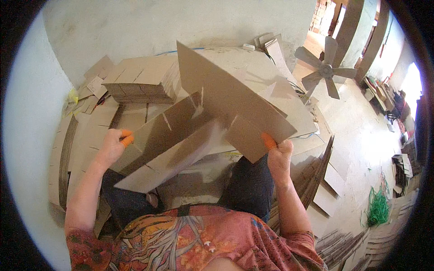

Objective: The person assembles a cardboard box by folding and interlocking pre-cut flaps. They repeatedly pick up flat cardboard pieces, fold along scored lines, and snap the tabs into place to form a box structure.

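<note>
Slotted cardboard strips span the space between my hands. My left hand (117, 144), with orange coverings on its fingers, grips the end of a dark-looking cardboard strip (169, 123). A paler slotted strip (166, 162) slants just below it, its right part blurred. My right hand (278, 150), an orange covering on a finger, holds the lower right corner of a large cardboard piece (230, 91) that rises up and to the left. Where the pieces meet in the middle is blurred, so I cannot tell how they join.
A stack of slotted cardboard (139, 76) stands on the work surface behind my left hand. More stacks (64, 159) lie at the left. A fan (326, 70) stands at the back right. Cardboard sheets (318, 179) and green plastic twine (378, 206) are at the right.
</note>
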`<action>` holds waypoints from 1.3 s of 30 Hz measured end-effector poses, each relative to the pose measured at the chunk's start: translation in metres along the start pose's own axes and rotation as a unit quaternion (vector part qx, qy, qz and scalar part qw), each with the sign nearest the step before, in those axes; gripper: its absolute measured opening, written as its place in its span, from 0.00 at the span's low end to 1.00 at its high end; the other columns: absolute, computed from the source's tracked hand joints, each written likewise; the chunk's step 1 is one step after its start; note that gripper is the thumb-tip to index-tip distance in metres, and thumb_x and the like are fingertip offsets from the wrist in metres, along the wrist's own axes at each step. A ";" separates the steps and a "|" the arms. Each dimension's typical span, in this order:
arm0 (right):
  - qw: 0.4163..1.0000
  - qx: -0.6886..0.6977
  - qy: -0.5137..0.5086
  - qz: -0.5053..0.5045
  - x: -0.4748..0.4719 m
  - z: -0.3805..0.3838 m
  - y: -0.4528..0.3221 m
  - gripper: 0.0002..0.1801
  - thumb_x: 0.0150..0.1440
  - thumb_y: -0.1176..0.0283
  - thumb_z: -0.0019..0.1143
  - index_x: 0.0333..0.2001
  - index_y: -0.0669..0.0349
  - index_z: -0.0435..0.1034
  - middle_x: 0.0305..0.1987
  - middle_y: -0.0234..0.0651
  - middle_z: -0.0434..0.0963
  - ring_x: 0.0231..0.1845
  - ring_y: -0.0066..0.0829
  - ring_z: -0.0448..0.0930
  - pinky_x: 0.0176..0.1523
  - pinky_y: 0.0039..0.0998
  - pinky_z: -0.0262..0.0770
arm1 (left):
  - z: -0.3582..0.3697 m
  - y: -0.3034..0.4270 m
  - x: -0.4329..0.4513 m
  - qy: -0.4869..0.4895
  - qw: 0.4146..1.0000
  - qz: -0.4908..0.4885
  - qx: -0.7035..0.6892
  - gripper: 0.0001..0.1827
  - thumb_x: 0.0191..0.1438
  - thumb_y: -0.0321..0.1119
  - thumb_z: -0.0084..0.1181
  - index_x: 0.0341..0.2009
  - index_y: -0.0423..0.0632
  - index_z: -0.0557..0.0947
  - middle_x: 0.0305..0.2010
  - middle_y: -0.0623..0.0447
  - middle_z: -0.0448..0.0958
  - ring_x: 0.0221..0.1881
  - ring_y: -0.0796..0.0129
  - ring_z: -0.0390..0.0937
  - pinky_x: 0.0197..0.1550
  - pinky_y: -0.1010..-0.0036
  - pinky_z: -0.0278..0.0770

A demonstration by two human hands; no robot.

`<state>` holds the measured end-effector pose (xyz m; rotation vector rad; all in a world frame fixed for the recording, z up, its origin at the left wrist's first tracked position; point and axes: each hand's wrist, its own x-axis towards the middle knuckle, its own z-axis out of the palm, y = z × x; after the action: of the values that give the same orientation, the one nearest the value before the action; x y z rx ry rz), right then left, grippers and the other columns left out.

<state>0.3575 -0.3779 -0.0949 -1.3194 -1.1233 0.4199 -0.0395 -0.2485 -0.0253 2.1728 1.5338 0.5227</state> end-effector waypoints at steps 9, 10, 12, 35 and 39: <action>0.999 0.025 0.028 -0.035 0.008 0.026 0.012 0.08 0.54 0.79 0.57 0.39 0.69 0.73 0.34 0.33 0.80 0.36 0.20 0.74 0.40 0.27 0.72 | 0.000 0.013 0.007 0.054 0.975 0.202 0.078 0.20 0.52 0.35 0.59 0.48 0.38 0.77 0.46 0.42 0.77 0.45 0.57 0.75 0.44 0.66 0.71; 0.999 0.014 0.028 -0.037 0.009 0.024 0.011 0.09 0.54 0.79 0.57 0.39 0.69 0.73 0.34 0.34 0.80 0.36 0.20 0.74 0.40 0.27 0.72 | 0.000 0.026 0.012 0.052 0.975 0.200 0.079 0.22 0.52 0.36 0.60 0.49 0.39 0.77 0.48 0.41 0.75 0.47 0.54 0.74 0.46 0.65 0.71; 0.999 0.004 0.000 -0.047 0.011 0.022 0.018 0.11 0.55 0.80 0.55 0.43 0.67 0.71 0.40 0.32 0.77 0.42 0.22 0.72 0.45 0.27 0.69 | 0.005 0.051 0.026 0.040 0.975 0.199 0.091 0.24 0.51 0.39 0.61 0.50 0.40 0.76 0.50 0.41 0.75 0.49 0.51 0.73 0.47 0.65 0.71; 0.980 -0.129 -0.064 0.136 -0.010 0.010 0.041 0.15 0.52 0.80 0.59 0.45 0.68 0.71 0.43 0.38 0.79 0.45 0.27 0.75 0.48 0.29 0.71 | 0.078 0.074 0.122 -0.089 0.974 0.187 0.090 0.11 0.52 0.35 0.55 0.33 0.38 0.82 0.32 0.36 0.78 0.36 0.44 0.77 0.39 0.56 0.73; 0.996 -0.070 -0.047 0.031 -0.004 0.022 0.050 0.11 0.53 0.75 0.59 0.40 0.69 0.75 0.36 0.42 0.81 0.37 0.28 0.79 0.41 0.32 0.74 | 0.061 0.081 0.123 -0.143 0.986 0.091 -0.003 0.20 0.53 0.45 0.58 0.31 0.36 0.81 0.28 0.37 0.77 0.32 0.47 0.77 0.34 0.59 0.72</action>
<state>0.3547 -0.3554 -0.1448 -1.4736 -1.2088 0.4596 0.0952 -0.1644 -0.0252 2.2814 1.1885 0.2554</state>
